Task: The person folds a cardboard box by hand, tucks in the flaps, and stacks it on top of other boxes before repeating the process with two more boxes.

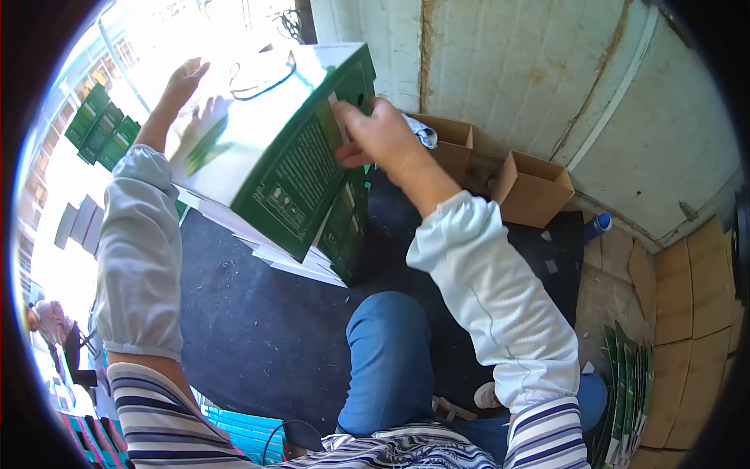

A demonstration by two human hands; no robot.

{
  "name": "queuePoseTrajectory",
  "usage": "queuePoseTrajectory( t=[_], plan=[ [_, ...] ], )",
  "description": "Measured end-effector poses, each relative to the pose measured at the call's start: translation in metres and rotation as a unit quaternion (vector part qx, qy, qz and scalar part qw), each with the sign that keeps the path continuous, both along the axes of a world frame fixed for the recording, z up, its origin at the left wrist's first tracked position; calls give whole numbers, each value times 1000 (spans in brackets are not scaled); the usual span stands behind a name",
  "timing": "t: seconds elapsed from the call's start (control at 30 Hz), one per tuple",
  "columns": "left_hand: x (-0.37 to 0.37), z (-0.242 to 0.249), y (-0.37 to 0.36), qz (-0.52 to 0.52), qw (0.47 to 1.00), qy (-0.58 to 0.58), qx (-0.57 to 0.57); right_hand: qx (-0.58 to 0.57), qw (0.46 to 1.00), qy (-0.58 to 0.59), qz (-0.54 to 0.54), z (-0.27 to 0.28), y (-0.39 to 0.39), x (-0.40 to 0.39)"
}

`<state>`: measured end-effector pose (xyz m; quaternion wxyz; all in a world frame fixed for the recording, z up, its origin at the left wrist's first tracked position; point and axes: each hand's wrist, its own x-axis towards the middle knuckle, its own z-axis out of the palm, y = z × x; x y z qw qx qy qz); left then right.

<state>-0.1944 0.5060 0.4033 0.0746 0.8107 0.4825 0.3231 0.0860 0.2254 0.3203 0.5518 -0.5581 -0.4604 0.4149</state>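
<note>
A large green-and-white carton box (pixel 285 168) with a dark cord handle (pixel 266 86) on its glossy white face stands in front of me, atop another green-and-white box (pixel 341 227). My left hand (pixel 186 82) is at the far left edge of the upper box, its fingers stretched out; whether they press on the box is hard to see. At the green printed side, my right hand (pixel 379 137) has curled fingers closed around a narrow white strip (pixel 337 117) near a dark round hole. Its fingertips are partly hidden.
Open brown cardboard boxes (pixel 531 190) stand by the wall at right. A dark mat (pixel 242 328) covers the floor. Flat green cartons (pixel 625 391) and brown cardboard (pixel 687 313) lean at far right. Green boxes (pixel 101 125) are stacked at left, blue packs (pixel 246 434) below.
</note>
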Motion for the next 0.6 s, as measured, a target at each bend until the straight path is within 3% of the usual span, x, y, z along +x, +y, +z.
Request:
queuePoseTrajectory(
  t=[0.03,0.07,0.13,0.2,0.3,0.43,0.53,0.6],
  plan=[
    [12,-3,-19,18,1000,-12,0,54,998,-37,-23,-10,5,-7],
    [1,2,-8,-50,999,1,-3,107,991,-74,-44,-26,11,-12],
    [1,7,-70,-143,974,-137,113,129,988,-79,-21,-24,0,-18],
    [3,19,-164,-127,970,-72,192,141,987,-76,8,-18,-11,-23],
    [22,-19,-248,-309,922,-4,234,171,981,-89,5,-27,-1,-34],
    [56,-42,-278,-126,975,70,170,154,980,-129,-14,-37,14,-45],
    [58,-47,-272,-80,975,56,199,137,989,-47,30,-45,2,-26],
    [69,-57,-295,-76,926,91,359,116,993,-7,35,-57,-15,-6]
  ],
)
